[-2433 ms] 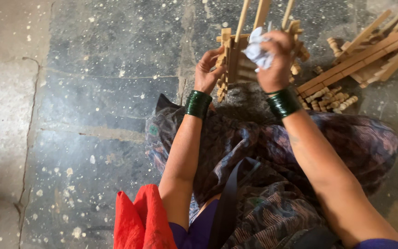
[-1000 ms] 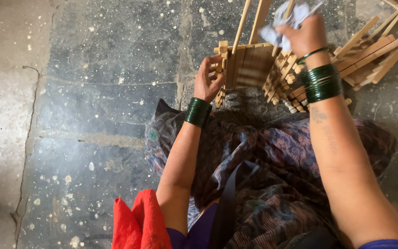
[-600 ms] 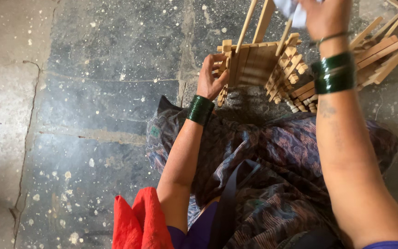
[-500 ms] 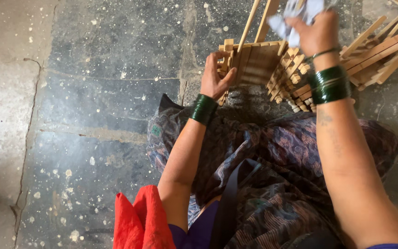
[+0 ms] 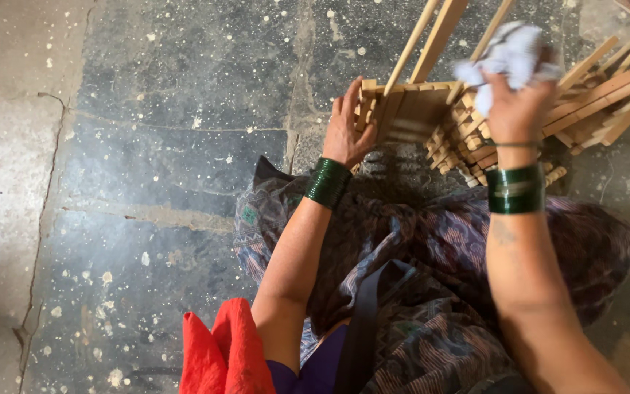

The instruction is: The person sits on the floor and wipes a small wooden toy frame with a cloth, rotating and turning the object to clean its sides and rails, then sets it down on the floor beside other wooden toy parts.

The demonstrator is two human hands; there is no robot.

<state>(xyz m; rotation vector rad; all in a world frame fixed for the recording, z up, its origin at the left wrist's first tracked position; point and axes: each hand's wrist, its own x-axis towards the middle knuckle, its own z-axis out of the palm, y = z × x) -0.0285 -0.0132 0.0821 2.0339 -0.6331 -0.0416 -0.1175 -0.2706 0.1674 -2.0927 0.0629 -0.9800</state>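
Observation:
My left hand (image 5: 347, 128) grips the near left corner of a small slatted wooden frame (image 5: 410, 109) that stands on the stone floor in front of my lap. My right hand (image 5: 517, 106) is closed around a crumpled white cloth (image 5: 508, 52) and presses it against the frame's right side. Long thin wooden sticks (image 5: 439, 33) rise from the frame toward the top edge. Both wrists wear stacked green bangles. A patterned purple garment (image 5: 432, 292) covers my lap below the frame.
A pile of similar wooden slat pieces (image 5: 599, 102) lies at the upper right, beside the frame. Red fabric (image 5: 227, 354) sits at the bottom edge by my left arm. Dark speckled stone floor (image 5: 176, 95) stretches left, with a paler slab (image 5: 1, 182) at far left.
My right hand with the white cloth swept up along the frame's right side toward the top edge, then came back down a little. My left hand stayed on the frame's left corner.

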